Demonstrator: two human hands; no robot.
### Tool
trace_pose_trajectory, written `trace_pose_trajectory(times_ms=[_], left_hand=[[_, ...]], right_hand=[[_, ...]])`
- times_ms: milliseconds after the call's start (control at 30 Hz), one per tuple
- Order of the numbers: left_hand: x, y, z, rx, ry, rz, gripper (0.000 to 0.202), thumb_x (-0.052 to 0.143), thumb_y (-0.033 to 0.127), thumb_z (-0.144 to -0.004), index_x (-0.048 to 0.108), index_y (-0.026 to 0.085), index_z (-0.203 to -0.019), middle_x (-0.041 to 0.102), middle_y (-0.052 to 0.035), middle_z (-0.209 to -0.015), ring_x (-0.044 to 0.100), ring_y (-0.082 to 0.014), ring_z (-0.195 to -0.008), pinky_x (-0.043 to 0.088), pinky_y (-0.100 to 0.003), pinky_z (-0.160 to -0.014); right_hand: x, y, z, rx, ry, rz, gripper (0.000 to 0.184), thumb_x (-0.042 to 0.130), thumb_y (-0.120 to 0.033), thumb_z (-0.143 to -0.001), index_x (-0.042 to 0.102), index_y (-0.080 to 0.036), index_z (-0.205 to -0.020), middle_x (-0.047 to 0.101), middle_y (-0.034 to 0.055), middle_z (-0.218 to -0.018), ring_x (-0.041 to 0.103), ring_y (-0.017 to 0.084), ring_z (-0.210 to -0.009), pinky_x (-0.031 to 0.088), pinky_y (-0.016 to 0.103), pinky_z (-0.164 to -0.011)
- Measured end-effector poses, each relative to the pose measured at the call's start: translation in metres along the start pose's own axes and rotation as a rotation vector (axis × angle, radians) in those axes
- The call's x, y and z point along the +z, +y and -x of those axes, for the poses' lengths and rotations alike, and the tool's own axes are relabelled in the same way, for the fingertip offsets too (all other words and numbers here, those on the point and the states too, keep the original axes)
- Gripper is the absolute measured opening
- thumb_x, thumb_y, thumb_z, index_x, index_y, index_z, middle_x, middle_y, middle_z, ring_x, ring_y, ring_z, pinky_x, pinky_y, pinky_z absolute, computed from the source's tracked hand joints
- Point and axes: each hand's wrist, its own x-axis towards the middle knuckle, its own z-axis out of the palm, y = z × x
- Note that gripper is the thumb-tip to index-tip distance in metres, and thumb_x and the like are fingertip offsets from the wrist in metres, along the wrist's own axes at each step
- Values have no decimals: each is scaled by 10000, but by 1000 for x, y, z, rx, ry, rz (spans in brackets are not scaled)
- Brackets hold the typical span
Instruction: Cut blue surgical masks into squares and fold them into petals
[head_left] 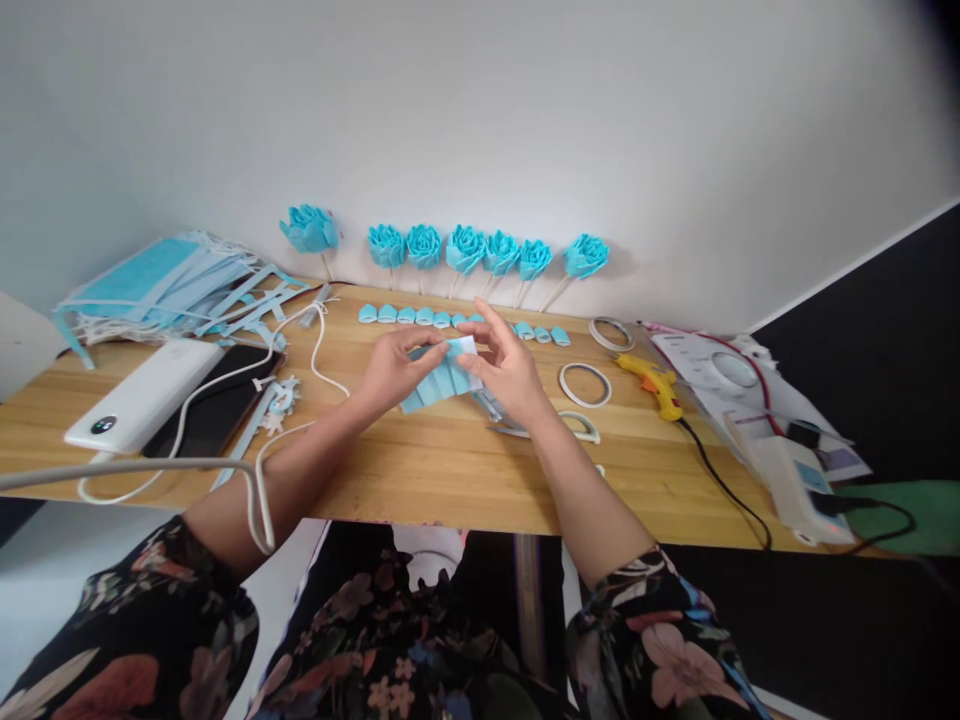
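Note:
A light-blue pleated piece of face mask (pixel 437 386) is held up above the table, white along its right end. My left hand (pixel 401 365) pinches its upper left part between thumb and fingers. At its right end, my right hand (pixel 510 370) grips it with the thumb in front and the index finger raised. Behind the hands lies a row of several small folded blue petals (pixel 424 316), partly covered by my fingers. Scissors with white handles (pixel 585 427) lie beneath my right wrist, mostly hidden.
Several blue flowers on sticks (pixel 424 246) lean against the wall. A pile of masks (pixel 150 280), a white power bank (pixel 142 395) and a dark phone (pixel 217 400) lie left. Tape rolls (pixel 585 366), a yellow glue gun (pixel 660 388) and a power strip (pixel 795 480) lie right. A white cable (pixel 180 425) crosses left.

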Motion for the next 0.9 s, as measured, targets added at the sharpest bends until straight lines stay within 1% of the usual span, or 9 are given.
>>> trace_pose_trajectory(times_ms=[100, 167, 200, 300, 367, 467, 567, 700, 900], left_hand=[[2, -1, 1, -11, -31, 19, 243, 640, 419, -826, 714, 207, -735, 730, -33, -782, 635, -215, -770, 482, -342, -783], [2, -4, 0, -16, -37, 25, 247, 647, 420, -821, 713, 201, -729, 727, -36, -781, 640, -215, -770, 482, -337, -776], [1, -6, -1, -22, -28, 27, 245, 649, 419, -819, 717, 199, -736, 727, -37, -785, 641, -216, -773, 480, -336, -777], [-2, -12, -5, -68, 31, 58, 237, 664, 419, -807, 736, 194, -784, 726, -36, -804, 630, -215, -775, 471, -333, -762], [-4, -16, -7, -124, 70, 117, 252, 700, 437, -780, 737, 188, -796, 710, -34, -785, 605, -204, -750, 458, -320, -721], [-7, -20, -10, -213, 81, 275, 316, 761, 487, -728, 714, 180, -786, 664, -23, -733, 557, -178, -698, 431, -297, -656], [-8, -21, -13, -249, 99, 413, 372, 795, 528, -692, 671, 182, -749, 641, -16, -738, 545, -168, -712, 435, -295, -672], [-9, -22, -14, -255, 125, 440, 368, 813, 508, -688, 635, 187, -715, 608, -10, -735, 537, -167, -738, 433, -311, -715], [-6, -21, -11, -248, 98, 455, 398, 768, 502, -756, 563, 192, -613, 527, 18, -624, 494, -135, -649, 453, -308, -716]], right_hand=[[-2, 5, -1, 100, 31, 9, 321, 737, -471, -804, 734, -248, -1035, 657, 8, -806, 576, 160, -726, 485, 276, -626], [-5, 6, -2, 110, 107, 49, 285, 710, -488, -818, 713, -204, -809, 567, -20, -663, 490, 125, -618, 411, 258, -573], [-7, 7, -3, 98, 163, 58, 299, 706, -487, -819, 692, -196, -754, 538, -28, -639, 460, 116, -600, 386, 254, -565], [-15, 7, -7, 58, 346, 20, 314, 713, -490, -800, 662, -191, -721, 511, -40, -631, 428, 107, -605, 365, 248, -579], [-19, 8, -10, 58, 415, -21, 340, 725, -517, -776, 651, -191, -717, 513, -41, -633, 428, 109, -616, 376, 247, -594], [-23, 10, -12, 78, 430, -46, 376, 730, -557, -753, 650, -190, -732, 524, -40, -642, 438, 113, -628, 389, 247, -605], [-23, 11, -13, 79, 449, -37, 400, 717, -579, -752, 621, -193, -708, 488, -45, -623, 417, 110, -610, 372, 247, -590], [-24, 9, -13, 71, 467, -4, 436, 688, -614, -763, 569, -204, -679, 433, -47, -607, 380, 109, -587, 345, 253, -567], [-23, 7, -12, 73, 510, 21, 617, 702, -679, -743, 327, -226, -557, 252, -60, -570, 249, 94, -552, 224, 266, -506]])
